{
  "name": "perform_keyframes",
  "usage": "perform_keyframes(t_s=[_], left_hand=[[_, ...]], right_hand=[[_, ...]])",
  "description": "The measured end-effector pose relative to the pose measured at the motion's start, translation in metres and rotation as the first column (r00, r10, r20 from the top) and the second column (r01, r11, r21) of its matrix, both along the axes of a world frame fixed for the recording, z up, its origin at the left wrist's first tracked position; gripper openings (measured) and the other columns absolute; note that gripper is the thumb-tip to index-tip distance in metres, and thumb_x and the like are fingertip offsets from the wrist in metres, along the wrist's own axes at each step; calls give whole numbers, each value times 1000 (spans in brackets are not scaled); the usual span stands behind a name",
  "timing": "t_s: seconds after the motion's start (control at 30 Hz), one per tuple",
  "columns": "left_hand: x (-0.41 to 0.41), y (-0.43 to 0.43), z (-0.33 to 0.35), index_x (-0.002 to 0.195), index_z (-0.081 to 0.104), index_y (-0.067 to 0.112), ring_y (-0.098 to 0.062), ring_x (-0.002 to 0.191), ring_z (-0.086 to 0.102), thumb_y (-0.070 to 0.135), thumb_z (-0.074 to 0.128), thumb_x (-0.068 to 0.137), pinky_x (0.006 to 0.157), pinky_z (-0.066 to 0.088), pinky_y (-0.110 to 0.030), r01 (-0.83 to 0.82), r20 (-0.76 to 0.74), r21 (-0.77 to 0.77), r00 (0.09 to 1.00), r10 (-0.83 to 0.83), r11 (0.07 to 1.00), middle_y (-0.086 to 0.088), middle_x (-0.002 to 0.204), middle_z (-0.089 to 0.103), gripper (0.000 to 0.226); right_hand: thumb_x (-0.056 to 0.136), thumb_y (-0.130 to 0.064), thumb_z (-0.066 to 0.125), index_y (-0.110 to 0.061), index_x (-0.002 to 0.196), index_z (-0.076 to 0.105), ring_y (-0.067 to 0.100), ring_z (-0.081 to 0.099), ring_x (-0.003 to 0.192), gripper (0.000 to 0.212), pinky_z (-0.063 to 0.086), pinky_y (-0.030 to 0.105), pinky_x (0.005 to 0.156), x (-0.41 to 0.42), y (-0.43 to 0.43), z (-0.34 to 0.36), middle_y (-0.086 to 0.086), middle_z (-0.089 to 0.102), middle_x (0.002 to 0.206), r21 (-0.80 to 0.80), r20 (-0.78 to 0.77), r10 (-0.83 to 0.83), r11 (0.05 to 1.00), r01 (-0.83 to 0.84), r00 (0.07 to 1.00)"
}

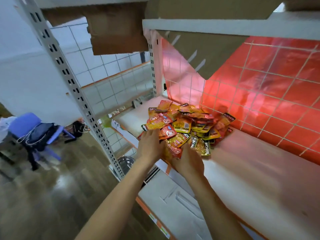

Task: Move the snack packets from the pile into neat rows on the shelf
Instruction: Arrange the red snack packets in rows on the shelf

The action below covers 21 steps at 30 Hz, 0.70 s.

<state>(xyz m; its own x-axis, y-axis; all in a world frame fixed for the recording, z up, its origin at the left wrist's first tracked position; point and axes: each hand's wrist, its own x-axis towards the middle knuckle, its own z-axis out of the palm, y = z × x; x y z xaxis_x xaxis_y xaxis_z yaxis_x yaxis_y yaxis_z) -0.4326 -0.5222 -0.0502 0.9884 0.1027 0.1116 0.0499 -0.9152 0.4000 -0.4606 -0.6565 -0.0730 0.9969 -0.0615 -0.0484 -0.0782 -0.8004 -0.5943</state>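
Nearest, my left hand (149,146) rests wide-gripped on the glossy red-and-yellow foil snack packets (187,125) heaped on the white shelf (259,170); for the right hand (188,163), I cannot tell its grip. Light, slippery, soft: I'd pinch sealed edges.

pile (187,125) on shelf (251,170) (left end), hands before

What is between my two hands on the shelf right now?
In the head view, red and yellow snack packets at the near edge of the pile lie between the left hand and the right hand.
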Motion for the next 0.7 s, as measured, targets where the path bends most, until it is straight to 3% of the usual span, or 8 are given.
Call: perform_keyframes(t_s=[0.2, 0.3, 0.4, 0.5, 0.57, 0.63, 0.7], left_hand=[[23, 9, -19, 122, 56, 14, -33, 114, 47, 42, 51, 89, 94, 37, -39, 102, -11, 98, 995, -102, 990, -12, 121, 57, 44], [23, 3, -23, 120, 56, 9, -36, 110, 46, 39, 50, 91, 91, 38, -40, 169, 22, 131, 985, -173, 977, -17, 117, 54, 42], [22, -1, -19, 122, 56, 9, -37, 107, 49, 27, 41, 96, 87, 41, -42, 235, 53, 112, 969, -242, 965, -19, 117, 53, 35], [21, -8, -10, 112, 56, 11, -37, 101, 56, 25, 40, 97, 68, 40, -39, 276, 114, 26, 954, -277, 961, -14, 109, 58, 26], [17, -17, -4, 102, 54, 8, -38, 90, 58, 20, 38, 99, 60, 33, -36, 303, 167, -89, 944, -286, 949, -14, 99, 62, 20], [9, -28, 2, 91, 51, 8, -36, 78, 56, 17, 36, 100, 57, 24, -36, 345, 192, -261, 934, -301, 902, -11, 83, 62, 20], [-1, -42, 8, 82, 47, 10, -29, 66, 49, 14, 36, 100, 57, 17, -36, 397, 181, -432, 918, -353, 810, -3, 68, 53, 22]], right_hand=[[79, -35, 68, -16, 119, 52, 28, 58, 108, 47, 44, 31, 81, 6, 2, 7, 5, 63, 117, 52, -62, -128, 990, 131, 990], [77, -15, 69, -20, 117, 55, 23, 57, 107, 43, 43, 29, 82, 2, 0, 8, 2, 61, 118, 208, -61, -250, 944, 258, 966], [75, -6, 66, -21, 113, 55, 21, 57, 98, 42, 40, 26, 72, -5, -1, 6, 0, 61, 108, 357, -24, -362, 868, 346, 932], [78, -7, 66, -21, 112, 52, 15, 55, 89, 40, 38, 15, 61, -14, -8, 11, -6, 59, 101, 514, 43, -496, 755, 407, 867], [78, -6, 68, -22, 110, 54, 14, 59, 86, 38, 41, 8, 63, -19, -17, 15, -6, 63, 97, 615, 77, -575, 670, 416, 814], [78, -6, 69, -24, 101, 58, 16, 63, 83, 31, 51, 25, 74, -25, -28, 19, -4, 68, 92, 706, 81, -641, 578, 410, 764], [81, -6, 68, -25, 90, 61, 14, 63, 75, 23, 50, 35, 72, -33, -41, 22, -3, 69, 85, 785, 60, -697, 475, 398, 714]])
